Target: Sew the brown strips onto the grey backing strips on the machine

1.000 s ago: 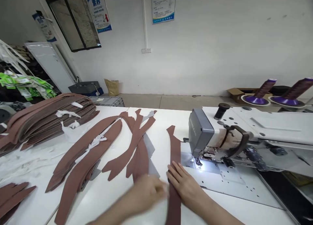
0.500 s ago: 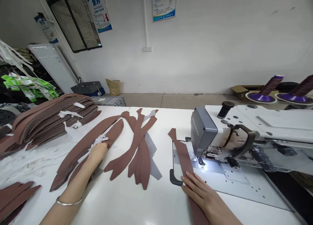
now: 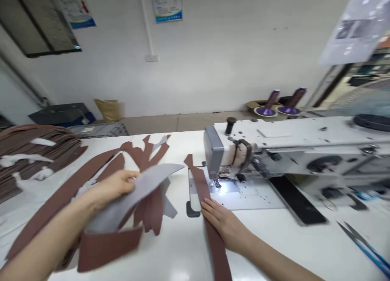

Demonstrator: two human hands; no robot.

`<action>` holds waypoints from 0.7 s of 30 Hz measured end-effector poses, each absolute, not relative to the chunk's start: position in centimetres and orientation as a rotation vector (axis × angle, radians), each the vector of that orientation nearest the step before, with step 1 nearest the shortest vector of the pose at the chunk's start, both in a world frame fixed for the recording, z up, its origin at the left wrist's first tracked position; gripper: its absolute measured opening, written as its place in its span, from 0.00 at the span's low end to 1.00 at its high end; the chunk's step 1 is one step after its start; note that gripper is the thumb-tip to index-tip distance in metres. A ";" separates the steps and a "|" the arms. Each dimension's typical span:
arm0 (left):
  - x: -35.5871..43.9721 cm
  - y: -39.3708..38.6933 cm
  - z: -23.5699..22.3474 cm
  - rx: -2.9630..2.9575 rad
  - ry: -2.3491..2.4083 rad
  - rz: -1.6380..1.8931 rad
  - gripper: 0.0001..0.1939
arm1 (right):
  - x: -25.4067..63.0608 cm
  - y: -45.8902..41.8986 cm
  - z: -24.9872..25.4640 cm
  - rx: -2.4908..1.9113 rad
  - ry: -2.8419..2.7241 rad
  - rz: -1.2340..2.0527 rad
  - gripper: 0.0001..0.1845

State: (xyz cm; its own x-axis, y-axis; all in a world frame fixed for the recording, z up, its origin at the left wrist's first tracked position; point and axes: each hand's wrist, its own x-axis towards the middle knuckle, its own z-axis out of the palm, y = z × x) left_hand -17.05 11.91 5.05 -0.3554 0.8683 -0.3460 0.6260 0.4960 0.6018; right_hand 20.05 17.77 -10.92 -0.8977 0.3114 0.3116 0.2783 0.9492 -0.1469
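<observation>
My left hand (image 3: 117, 185) pinches a curved fabric piece (image 3: 146, 181), lifted over the table with its grey side up and a brown end folded below. Behind it lie more brown fabric pieces (image 3: 154, 212), some crossing each other. My right hand (image 3: 224, 222) rests flat, fingers stretched out, on a long brown fabric strip (image 3: 199, 183). That strip runs beside the needle area of a sewing machine (image 3: 215, 153), whose lamp lights the plate. The left forearm hides part of the pieces under it.
A thick stack of brown pieces (image 3: 61, 136) with white scraps stands at the left. To the right, a black phone (image 3: 298, 201) lies by the machine and blue-handled scissors (image 3: 364, 244) lie near the table edge. Thread cones (image 3: 269, 102) stand behind the machine.
My left hand has lifted a fabric piece from the pile and moved it toward the middle, showing its grey side. My right hand stays on the strip. The view has turned right.
</observation>
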 end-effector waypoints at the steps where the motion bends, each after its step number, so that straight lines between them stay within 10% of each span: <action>1: -14.2 12.2 3.6 1.203 1.869 0.401 0.29 | 20.0 17.8 -10.9 -0.434 -2.782 0.140 0.28; 8: -0.7 12.3 -4.8 2.105 1.875 -0.183 0.34 | 20.4 16.6 -11.1 -0.364 -2.798 -0.032 0.23; 21: 3.9 16.6 -4.8 2.355 1.822 -0.519 0.39 | 22.9 11.2 -9.7 -0.313 -2.793 -0.312 0.23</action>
